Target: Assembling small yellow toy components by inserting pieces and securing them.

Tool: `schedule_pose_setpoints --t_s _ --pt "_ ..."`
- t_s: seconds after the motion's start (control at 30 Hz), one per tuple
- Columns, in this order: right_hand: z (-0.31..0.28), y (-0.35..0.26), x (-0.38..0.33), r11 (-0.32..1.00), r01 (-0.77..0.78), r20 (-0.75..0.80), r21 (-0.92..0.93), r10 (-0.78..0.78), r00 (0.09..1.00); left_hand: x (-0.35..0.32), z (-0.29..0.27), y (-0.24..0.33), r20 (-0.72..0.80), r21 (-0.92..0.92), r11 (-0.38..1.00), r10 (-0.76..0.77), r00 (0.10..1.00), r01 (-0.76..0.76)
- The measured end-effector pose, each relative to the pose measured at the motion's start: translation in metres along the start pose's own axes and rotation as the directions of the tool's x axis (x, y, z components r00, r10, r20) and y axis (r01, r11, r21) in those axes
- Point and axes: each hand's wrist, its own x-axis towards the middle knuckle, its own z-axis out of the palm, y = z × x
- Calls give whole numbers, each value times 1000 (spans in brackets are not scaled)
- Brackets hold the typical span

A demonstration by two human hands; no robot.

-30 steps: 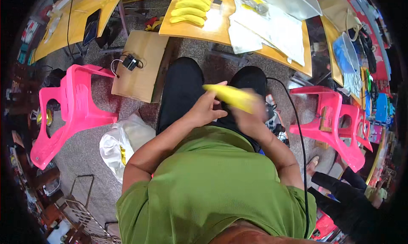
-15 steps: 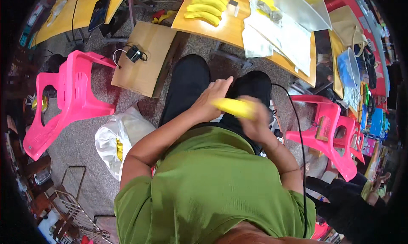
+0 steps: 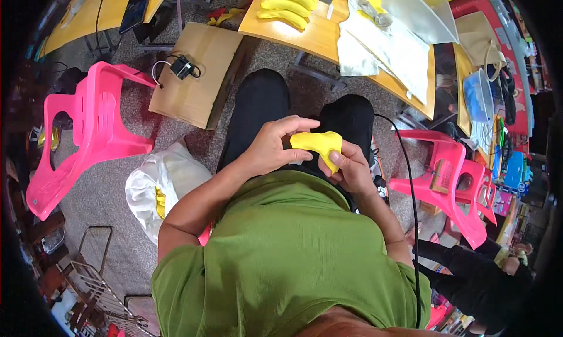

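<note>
Over my lap, my right hand (image 3: 353,168) grips a soft yellow banana-shaped piece (image 3: 319,142), thumb pressed on it. One end droops down beside the thumb, so the piece looks bent. My left hand (image 3: 277,142) is held at the piece's other end, thumb and fingers spread apart with a gap between them. Whether a fingertip touches the piece I cannot tell. Several similar yellow banana-shaped pieces (image 3: 285,8) lie side by side on the wooden table (image 3: 319,46) ahead of me.
White cloth (image 3: 384,49) and a clear plastic bin (image 3: 419,11) are on the table. A cardboard box (image 3: 202,73) with a black adapter stands ahead-left. Pink chairs (image 3: 94,126) flank me. A white bag (image 3: 176,175) holds yellow pieces. A black cable (image 3: 414,219) hangs at my right.
The yellow piece, stretched out and blurred earlier, is now bent in my right hand. My left hand has shifted left, its fingers now spread off the piece. The view has shifted slightly.
</note>
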Motion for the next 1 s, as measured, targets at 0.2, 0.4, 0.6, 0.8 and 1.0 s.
schedule_pose_setpoints --t_s 0.2,0.4,0.6,0.8,1.0 --pt "6 2 -2 998 20 20 -64 -19 1000 -7 5 8 -112 192 968 184 977 -161" --pt "0 2 -4 995 42 -5 -92 -43 999 -8 -5 11 -3 216 972 97 995 -94" --pt "1 -18 -2 844 115 13 -525 -127 992 -5 1 18 130 -79 960 -259 957 270" --pt "-3 -7 2 804 170 -67 -570 -252 966 -2 12 24 -124 141 988 -43 991 60" --pt "-13 -8 9 641 406 98 -652 -460 882 5 12 29 -135 114 993 -3 991 19"
